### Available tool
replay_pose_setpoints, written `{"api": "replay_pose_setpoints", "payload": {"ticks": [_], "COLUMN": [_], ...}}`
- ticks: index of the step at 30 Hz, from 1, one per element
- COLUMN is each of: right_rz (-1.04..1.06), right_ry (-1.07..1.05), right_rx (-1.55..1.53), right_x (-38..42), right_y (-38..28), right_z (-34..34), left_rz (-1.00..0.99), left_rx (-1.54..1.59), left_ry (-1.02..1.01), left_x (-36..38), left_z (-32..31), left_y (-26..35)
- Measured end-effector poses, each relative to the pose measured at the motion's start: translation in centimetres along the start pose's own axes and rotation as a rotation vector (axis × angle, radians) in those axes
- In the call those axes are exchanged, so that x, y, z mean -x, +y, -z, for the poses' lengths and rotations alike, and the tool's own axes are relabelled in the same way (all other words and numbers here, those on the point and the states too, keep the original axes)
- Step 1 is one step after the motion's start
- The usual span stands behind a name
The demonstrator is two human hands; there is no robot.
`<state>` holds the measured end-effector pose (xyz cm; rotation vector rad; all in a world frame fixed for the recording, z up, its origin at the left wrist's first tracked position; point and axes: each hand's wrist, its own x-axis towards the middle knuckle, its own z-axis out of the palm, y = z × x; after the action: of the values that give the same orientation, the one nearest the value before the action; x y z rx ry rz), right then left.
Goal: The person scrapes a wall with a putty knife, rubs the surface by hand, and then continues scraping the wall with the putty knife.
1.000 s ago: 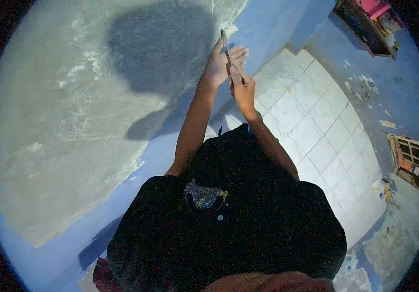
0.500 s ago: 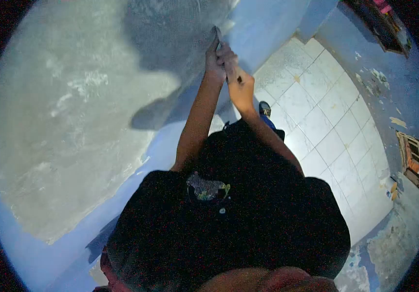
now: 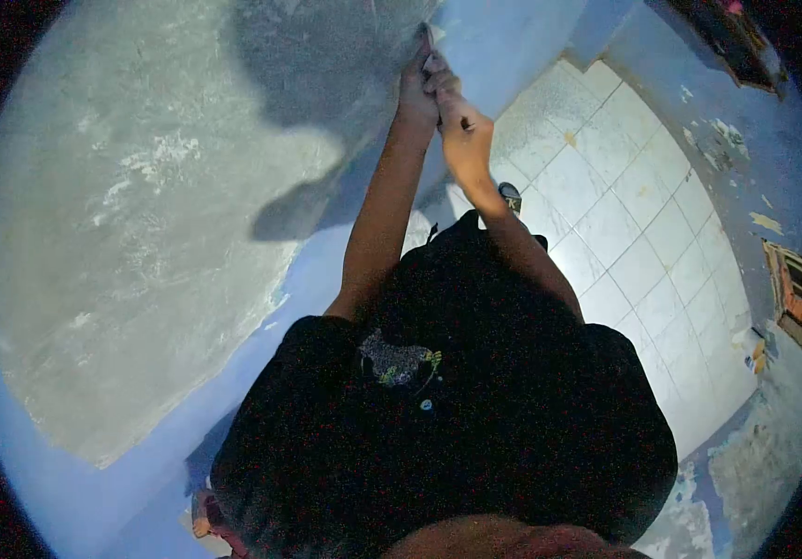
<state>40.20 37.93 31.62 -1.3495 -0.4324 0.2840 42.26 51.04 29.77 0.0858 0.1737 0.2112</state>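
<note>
The left hand [image 3: 417, 88] and the right hand [image 3: 461, 140] are pressed close together at the end of outstretched arms, both wrapped around a thin flat metal scraper blade [image 3: 425, 39]. The left hand grips higher, its fingers closed near the blade's tip; the right hand is clamped just below and touching it, around what seems to be the handle, though the handle itself is hidden inside the fist. The blade's tip rests against the wall right at the border where the rough grey bare-plaster patch [image 3: 140, 233] meets the remaining pale blue painted wall surface [image 3: 503, 37]. The person's shadow falls dark across the plaster beside the hands. Below the arms hangs the person's black short-sleeved shirt [image 3: 457, 419] with a small printed emblem on the chest. One sandalled foot [image 3: 510, 198] shows just under the right forearm, standing on the white square-tiled floor [image 3: 624, 233]. Far to the right, a blue wall with peeling paint [image 3: 746, 186] borders the tiles
</note>
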Motion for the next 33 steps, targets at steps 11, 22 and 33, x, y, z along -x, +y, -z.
{"api": "replay_pose_setpoints", "payload": {"ticks": [11, 22, 33], "right_rz": [-0.260, -0.327, -0.262], "right_ry": [-0.041, -0.133, -0.129], "right_rx": [-0.106, 0.007, 0.005], "right_x": [1.0, 0.3, 0.6], "right_y": [-0.1, -0.9, -1.9], "right_z": [0.6, 2.7, 1.7], "left_rz": [-0.141, -0.104, -0.080], "left_rx": [-0.079, 0.014, 0.038], "left_ry": [0.241, 0.153, 0.181], "left_x": [2.6, 1.2, 2.6], "left_z": [-1.9, 1.0, -1.0], "left_y": [-1.6, -1.8, -1.4]}}
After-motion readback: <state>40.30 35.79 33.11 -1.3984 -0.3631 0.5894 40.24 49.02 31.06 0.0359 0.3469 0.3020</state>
